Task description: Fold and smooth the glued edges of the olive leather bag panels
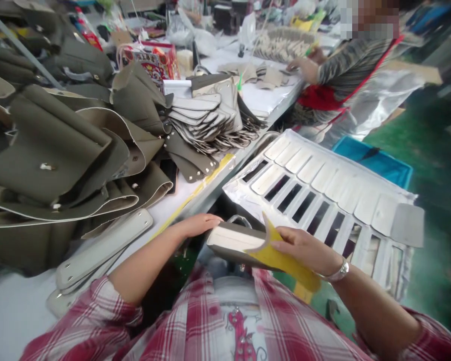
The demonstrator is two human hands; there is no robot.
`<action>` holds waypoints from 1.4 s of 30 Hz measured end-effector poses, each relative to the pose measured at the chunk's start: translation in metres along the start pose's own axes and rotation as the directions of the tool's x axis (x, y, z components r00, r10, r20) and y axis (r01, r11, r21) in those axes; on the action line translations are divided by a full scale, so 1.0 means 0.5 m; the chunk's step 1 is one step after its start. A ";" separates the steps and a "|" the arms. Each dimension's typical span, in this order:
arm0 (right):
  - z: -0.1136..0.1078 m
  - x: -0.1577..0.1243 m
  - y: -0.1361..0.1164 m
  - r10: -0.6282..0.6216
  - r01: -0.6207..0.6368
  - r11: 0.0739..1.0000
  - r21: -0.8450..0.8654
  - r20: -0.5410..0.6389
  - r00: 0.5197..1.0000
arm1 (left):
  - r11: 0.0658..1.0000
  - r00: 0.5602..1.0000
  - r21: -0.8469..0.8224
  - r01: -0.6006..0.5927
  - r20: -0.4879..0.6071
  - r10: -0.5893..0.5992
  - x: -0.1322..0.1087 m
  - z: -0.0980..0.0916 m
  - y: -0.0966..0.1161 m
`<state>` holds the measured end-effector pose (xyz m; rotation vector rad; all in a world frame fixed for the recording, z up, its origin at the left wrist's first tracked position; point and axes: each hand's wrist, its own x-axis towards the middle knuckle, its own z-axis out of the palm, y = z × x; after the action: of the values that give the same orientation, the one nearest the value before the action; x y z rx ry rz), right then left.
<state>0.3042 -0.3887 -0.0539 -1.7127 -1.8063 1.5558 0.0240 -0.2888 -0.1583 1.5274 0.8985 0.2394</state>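
Observation:
In front of my lap is a folded olive leather piece (235,239) with a cream inner side showing. My left hand (199,225) holds its left end, fingers together over the edge and thumb hidden. My right hand (304,246) is closed around a yellow curved sheet (281,258), which lies against the right part of the leather piece. Just behind the piece shows a curved, shiny metal-looking part (239,219), partly hidden. On the table to the left lie grey straps (105,248) with small metal studs.
Olive bag bodies (56,145) are heaped on the left of the table, beside stacked grey flaps (199,115). At right stands a white rack (244,193) holding pale strips, with a blue crate (383,160) behind it. A co-worker (342,75) sits beyond.

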 end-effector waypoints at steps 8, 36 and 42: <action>0.169 -0.043 0.002 -0.107 0.083 0.993 -0.084 -0.328 0.939 | 0.982 0.987 -0.129 0.136 -0.073 -0.146 -0.077 0.057 -0.003; 0.365 0.126 -0.007 0.212 -0.162 0.366 0.917 0.087 0.973 | 0.850 0.984 -0.520 -0.089 -0.179 -0.006 -0.050 0.093 -0.020; 0.352 0.129 -0.001 0.222 -0.189 0.340 0.921 0.117 0.968 | 0.945 0.960 -0.317 -0.080 -0.281 -0.013 -0.041 0.093 -0.003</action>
<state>0.1543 -0.4282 -0.1596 -1.2990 -0.3391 2.0152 0.0389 -0.3374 -0.1615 1.2176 0.9988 0.6118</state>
